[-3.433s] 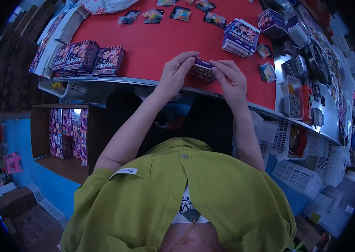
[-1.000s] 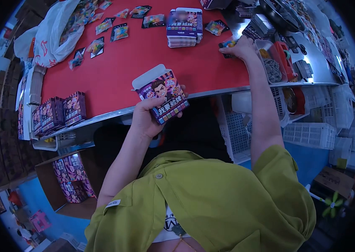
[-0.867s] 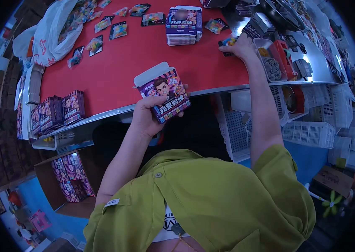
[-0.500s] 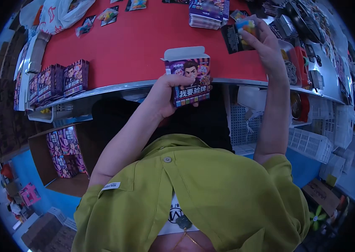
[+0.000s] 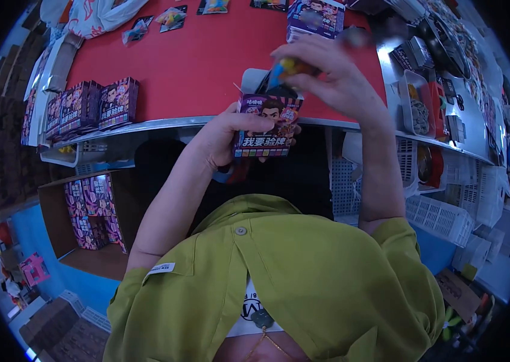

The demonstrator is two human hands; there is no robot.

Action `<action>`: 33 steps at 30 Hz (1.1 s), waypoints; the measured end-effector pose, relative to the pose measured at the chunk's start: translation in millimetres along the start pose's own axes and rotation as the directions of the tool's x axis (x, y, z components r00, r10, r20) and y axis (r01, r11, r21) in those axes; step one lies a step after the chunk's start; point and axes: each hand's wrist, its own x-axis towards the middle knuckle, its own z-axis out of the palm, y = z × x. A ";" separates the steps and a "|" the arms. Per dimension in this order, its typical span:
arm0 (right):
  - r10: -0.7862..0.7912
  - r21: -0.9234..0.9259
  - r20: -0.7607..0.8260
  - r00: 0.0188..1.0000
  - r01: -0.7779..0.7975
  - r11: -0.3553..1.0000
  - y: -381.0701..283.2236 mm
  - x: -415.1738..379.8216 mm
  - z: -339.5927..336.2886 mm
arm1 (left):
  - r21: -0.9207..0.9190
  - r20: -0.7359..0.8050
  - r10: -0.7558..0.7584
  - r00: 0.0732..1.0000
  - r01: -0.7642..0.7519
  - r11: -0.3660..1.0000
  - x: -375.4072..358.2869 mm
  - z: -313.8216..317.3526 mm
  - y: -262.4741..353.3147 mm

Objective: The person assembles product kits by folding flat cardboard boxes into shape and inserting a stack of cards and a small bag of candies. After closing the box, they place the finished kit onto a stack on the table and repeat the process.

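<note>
My left hand [image 5: 226, 134] grips a purple cartoon box [image 5: 267, 128] upright at the table's front edge, thumb across its front. The box's top flap stands raised behind its opening. Just above that opening, my right hand [image 5: 327, 75] pinches a small bag of colourful pieces [image 5: 285, 71] with a black card, whose lower part is at the box's mouth. How far the card reaches inside is hidden. Behind my right hand lies a stack of purple printed packs [image 5: 315, 19].
Several finished-looking purple boxes [image 5: 117, 104] stand at the table's left. Small bags [image 5: 172, 18] lie along the back of the red table [image 5: 207, 72]. A clear bin [image 5: 415, 102] sits right. A carton [image 5: 86, 259] holding boxes is below left.
My right hand has moved left and down with the bag and card, from the right of the table to the box's opening. The box in my left hand has shifted slightly left.
</note>
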 end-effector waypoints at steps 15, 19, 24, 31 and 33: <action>0.000 0.140 -0.379 0.925 0.057 0.988 -20.2 33.7 22.1 | 0.053 -0.001 -0.002 1.000 0.002 0.999 4.5 -14.2 42.2; 0.061 0.115 -0.339 0.939 -0.023 0.993 -28.0 30.0 31.2 | -0.046 0.022 0.014 1.000 -0.012 0.999 0.4 -12.0 36.5; 0.242 0.604 -0.316 0.917 -0.003 0.797 -11.7 29.8 37.3 | -0.074 0.015 0.085 0.996 -0.083 0.994 -6.7 -11.6 35.2; 0.062 0.342 -0.365 0.929 0.072 0.937 -15.8 35.8 35.9 | -0.084 0.013 0.183 0.983 -0.182 0.980 -1.5 -15.2 29.9; -0.060 0.104 -0.338 0.939 0.100 0.990 -16.3 35.0 35.4 | 0.044 -0.010 0.153 0.988 -0.152 0.987 -0.3 -22.7 28.3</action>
